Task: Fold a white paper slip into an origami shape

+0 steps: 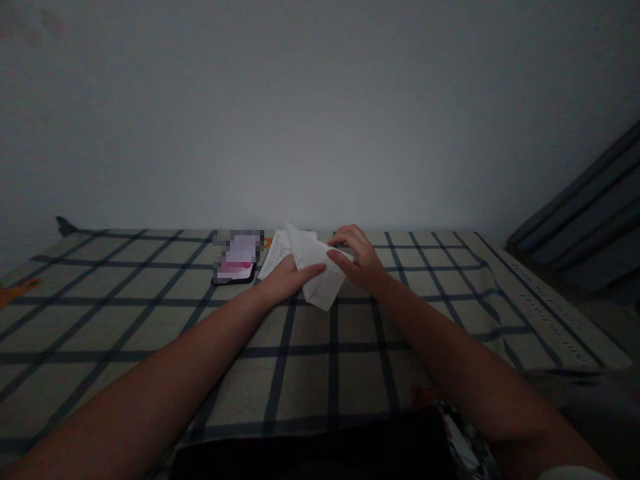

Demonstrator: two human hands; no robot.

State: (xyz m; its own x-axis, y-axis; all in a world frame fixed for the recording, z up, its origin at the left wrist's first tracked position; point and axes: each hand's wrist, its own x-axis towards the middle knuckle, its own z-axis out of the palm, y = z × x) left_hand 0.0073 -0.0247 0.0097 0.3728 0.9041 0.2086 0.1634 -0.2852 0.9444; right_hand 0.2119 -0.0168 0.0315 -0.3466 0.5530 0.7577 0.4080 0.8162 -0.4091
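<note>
A folded sheet of white paper [320,287] is held between both hands above the checked cloth, with creases and a pointed corner rising at its upper left. My left hand [291,275] grips the lower left part, its thumb lying across the front. On the right side, my right hand [357,257] pinches the edge between thumb and fingers. Some left-hand fingers are hidden behind the paper. Just behind my left hand, other printed or drawn-on sheets [276,252] lie on the cloth, partly covered by the folded paper.
A phone [237,257] with a lit screen, partly blurred out, lies left of the sheets. The checked tablecloth [150,320] covers the table, which meets a pale wall [320,120]. Something orange [20,291] sits at the far left edge. A dark curtain [590,207] hangs at right.
</note>
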